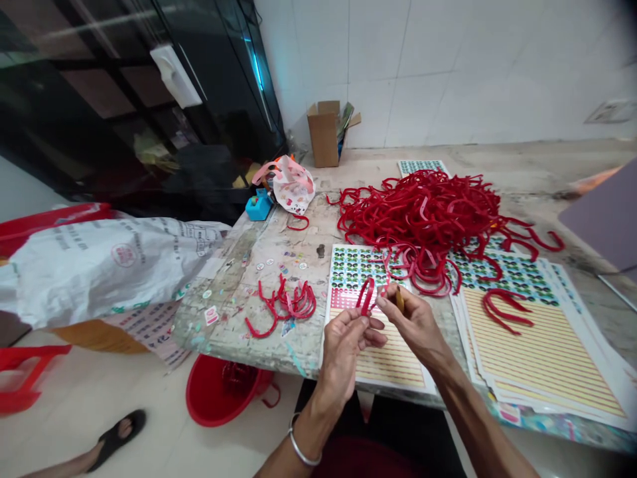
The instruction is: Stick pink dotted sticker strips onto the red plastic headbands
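In front of me my left hand [348, 338] pinches a red curved band [367, 297], which looks like a slim headband and stands up from the fingertips. My right hand [411, 318] is closed close to the band, its thumb and forefinger pressed together on something small and pinkish that I cannot make out. A brownish-yellow piece [399, 300] also shows among the right fingers. Both hands are above a sticker sheet [393, 365] with green-and-blue pictures, a pink patch and yellow stripes. Beyond it lies a large tangled heap of red bands [423, 206].
Left of the sheet is a small group of red bands [293, 302]. More sticker sheets [552, 338] are stacked at right. A cardboard box [324, 136], a pink-and-white bag [293, 186] and a blue holder [259, 206] stand farther back. Below the table edge is a red bucket [209, 398].
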### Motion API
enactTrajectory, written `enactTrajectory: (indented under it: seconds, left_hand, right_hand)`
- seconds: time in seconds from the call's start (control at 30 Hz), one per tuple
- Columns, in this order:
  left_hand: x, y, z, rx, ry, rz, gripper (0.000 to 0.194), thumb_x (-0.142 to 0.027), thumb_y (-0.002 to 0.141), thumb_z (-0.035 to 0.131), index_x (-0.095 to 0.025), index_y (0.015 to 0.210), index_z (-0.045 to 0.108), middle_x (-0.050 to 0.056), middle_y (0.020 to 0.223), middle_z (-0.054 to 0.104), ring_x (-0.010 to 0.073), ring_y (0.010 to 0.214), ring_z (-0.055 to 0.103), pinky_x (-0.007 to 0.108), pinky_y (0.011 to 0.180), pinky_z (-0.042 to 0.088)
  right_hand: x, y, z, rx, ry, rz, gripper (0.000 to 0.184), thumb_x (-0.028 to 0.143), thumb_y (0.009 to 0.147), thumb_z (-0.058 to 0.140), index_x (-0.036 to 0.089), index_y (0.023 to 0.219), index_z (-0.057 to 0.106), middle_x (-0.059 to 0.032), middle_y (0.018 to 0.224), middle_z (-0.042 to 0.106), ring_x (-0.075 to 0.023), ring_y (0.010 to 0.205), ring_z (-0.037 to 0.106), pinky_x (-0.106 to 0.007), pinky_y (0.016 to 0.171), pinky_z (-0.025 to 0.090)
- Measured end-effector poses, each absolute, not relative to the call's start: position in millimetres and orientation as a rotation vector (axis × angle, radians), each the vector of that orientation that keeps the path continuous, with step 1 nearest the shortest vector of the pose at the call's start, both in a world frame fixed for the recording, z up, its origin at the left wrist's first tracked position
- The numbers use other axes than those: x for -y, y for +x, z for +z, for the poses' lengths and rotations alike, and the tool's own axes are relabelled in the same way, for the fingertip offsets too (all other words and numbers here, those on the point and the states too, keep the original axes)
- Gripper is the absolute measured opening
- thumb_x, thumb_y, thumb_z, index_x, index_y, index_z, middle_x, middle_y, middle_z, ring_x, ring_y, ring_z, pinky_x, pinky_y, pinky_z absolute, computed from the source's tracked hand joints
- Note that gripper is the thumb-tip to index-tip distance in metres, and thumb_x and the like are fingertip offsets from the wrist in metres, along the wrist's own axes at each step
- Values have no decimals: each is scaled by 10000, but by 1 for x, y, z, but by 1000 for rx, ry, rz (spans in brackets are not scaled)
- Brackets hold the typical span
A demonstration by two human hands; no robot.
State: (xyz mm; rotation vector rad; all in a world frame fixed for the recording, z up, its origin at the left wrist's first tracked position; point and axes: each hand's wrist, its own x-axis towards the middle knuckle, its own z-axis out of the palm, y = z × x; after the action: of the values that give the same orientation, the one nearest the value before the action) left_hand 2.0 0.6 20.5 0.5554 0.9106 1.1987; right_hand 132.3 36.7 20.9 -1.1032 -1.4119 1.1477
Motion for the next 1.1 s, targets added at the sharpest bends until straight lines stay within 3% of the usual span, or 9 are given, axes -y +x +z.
enactTrajectory:
  seconds: [0.47,1.1]
  left_hand:
    - [0,1,17,-906,551,1188,106,-219,807,589,-114,820,600,70,733,691,175,620,675,278,629,512]
    - [-1,1,18,-925,546,1187,74,-175,816,561,-116,782,590,54,706,680,157,597,665,262,616,511]
  right_hand:
    - [-43,129,6,1497,-1138,1182,238,428,833,581,212,770,502,48,654,377,-119,553,329,-266,519,264]
    - [-42,124,8,1537,-1159,1127,205,354,862,535,208,727,486,56,601,356,-113,522,306,-260,484,245]
